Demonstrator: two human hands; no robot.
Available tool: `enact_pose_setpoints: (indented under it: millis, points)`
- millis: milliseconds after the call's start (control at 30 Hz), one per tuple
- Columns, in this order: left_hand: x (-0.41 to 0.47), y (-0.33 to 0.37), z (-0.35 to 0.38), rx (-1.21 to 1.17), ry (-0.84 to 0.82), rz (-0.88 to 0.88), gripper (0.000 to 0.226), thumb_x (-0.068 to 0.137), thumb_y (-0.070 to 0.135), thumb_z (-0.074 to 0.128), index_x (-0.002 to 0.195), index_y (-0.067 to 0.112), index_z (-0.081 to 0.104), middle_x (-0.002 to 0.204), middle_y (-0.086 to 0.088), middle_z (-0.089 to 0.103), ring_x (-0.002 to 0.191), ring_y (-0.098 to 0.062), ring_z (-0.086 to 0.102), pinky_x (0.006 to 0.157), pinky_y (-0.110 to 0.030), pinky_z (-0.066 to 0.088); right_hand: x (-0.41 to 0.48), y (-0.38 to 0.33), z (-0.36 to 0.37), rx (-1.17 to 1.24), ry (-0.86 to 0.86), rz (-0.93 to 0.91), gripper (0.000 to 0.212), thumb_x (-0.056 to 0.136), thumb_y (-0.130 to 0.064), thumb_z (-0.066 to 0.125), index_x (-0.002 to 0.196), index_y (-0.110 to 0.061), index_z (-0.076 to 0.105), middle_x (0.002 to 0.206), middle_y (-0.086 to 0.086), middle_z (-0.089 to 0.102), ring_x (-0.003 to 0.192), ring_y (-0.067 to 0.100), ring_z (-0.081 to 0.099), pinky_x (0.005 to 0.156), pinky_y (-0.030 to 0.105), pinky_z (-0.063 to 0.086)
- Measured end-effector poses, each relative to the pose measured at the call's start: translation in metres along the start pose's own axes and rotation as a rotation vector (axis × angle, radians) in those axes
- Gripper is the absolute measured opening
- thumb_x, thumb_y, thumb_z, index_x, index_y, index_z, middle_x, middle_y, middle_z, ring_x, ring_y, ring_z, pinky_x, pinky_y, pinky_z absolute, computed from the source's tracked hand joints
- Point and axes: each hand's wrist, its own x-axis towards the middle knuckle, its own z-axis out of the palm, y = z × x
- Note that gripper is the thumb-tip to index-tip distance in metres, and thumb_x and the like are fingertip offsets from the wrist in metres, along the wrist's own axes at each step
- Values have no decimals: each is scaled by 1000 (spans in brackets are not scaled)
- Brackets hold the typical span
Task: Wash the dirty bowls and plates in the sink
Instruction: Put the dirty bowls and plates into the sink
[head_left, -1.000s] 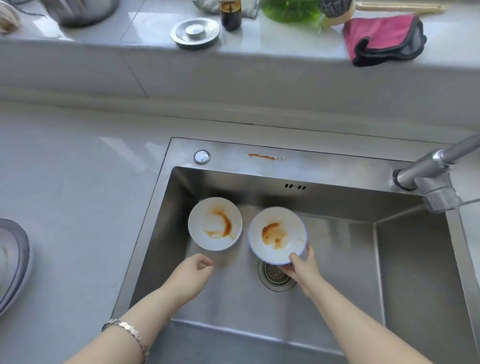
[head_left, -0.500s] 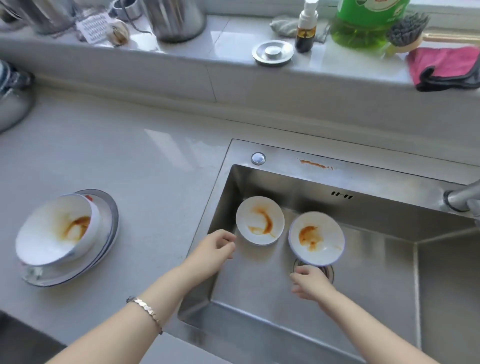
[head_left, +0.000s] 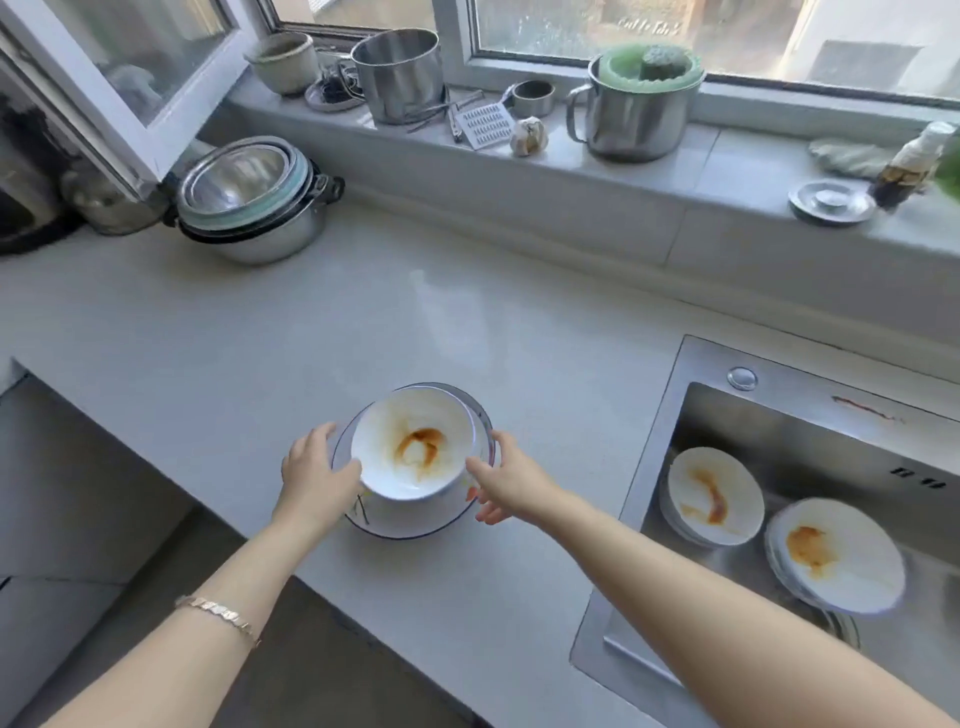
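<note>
Grey surface, steel sink at its right. In the sink: two sauce-stained bowls, rear bowl and front bowl, side by side. On the surface left of the sink: plate with a stained top bowl on it. Left hand: fingers curved at the plate's left rim, thumb against the top bowl, can't tell if gripping. Right hand: fingers loose and spread beside the plate's right rim, holding nothing.

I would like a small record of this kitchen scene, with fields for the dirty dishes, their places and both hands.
counter: stained bowl sits on plates
sink: far bowl and near bowl, both with orange stains
left hand: against the left side of the stained bowl; grip unclear
right hand: open, fingers at the right edge of the plates
task state: no dish looks washed yet
</note>
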Motion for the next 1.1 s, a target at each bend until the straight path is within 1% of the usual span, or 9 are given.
enact_pose_setpoints:
  millis: [100,200,300,367,433,567,700,900,1100]
  points:
    - [14,-28,-3,-93,-93,-159,73,85,16,63,145,7,23,148,-13,28,135,-28,30,108,-43,29,15,-1,21,138,-16,77,54,96,-22,42,143,-20,16,83,15,57,57,23,59,56,25,56]
    - [22,-47,0,-122,-168,-229,73,89,23,61,146,4,20,149,-13,30,133,-29,36,106,-40,33,20,-2,30,265,9,88,45,95,-10,38,137,-15,25,81,14,59,59,23,63,55,25,57]
    - [25,-55,7,-225,-246,-262,48,95,20,53,136,0,39,136,-18,48,107,-30,58,86,-33,53,21,-1,31,297,74,63,42,90,-2,34,130,-13,38,79,13,61,55,23,65,56,25,58]
    - [22,-54,11,-390,-297,-310,20,95,11,50,112,2,55,121,-22,59,84,-27,62,69,-29,57,14,0,24,318,125,40,41,89,0,35,125,-17,43,78,15,63,57,25,67,56,26,58]
    - [22,-54,14,-509,-333,-356,12,93,4,51,101,12,56,112,-18,62,84,-27,62,74,-38,57,2,1,10,324,173,2,41,89,1,36,122,-23,42,76,18,66,60,26,69,58,26,58]
    - [24,-58,21,-645,-440,-358,35,94,3,47,122,24,46,118,-2,61,108,-26,58,96,-49,46,-23,4,-35,314,288,-42,41,91,2,35,123,-23,42,78,22,67,65,29,71,60,27,59]
    - [21,-55,27,-714,-378,-326,34,96,-2,43,118,24,44,106,2,61,103,-24,56,84,-39,48,-42,21,-73,296,384,-21,40,91,3,36,124,-18,47,77,21,68,68,35,71,60,30,60]
    - [21,-51,37,-695,-276,-306,23,94,-4,45,108,12,51,112,-10,60,102,-24,55,90,-34,42,-74,61,-96,385,511,21,36,91,7,33,119,-11,49,85,17,65,63,31,70,58,29,59]
    - [12,-35,43,-674,-215,-298,20,93,-4,47,108,8,51,113,-15,60,106,-32,57,94,-44,48,-99,85,-119,428,586,55,37,92,6,34,122,-11,47,86,15,64,61,24,71,55,26,58]
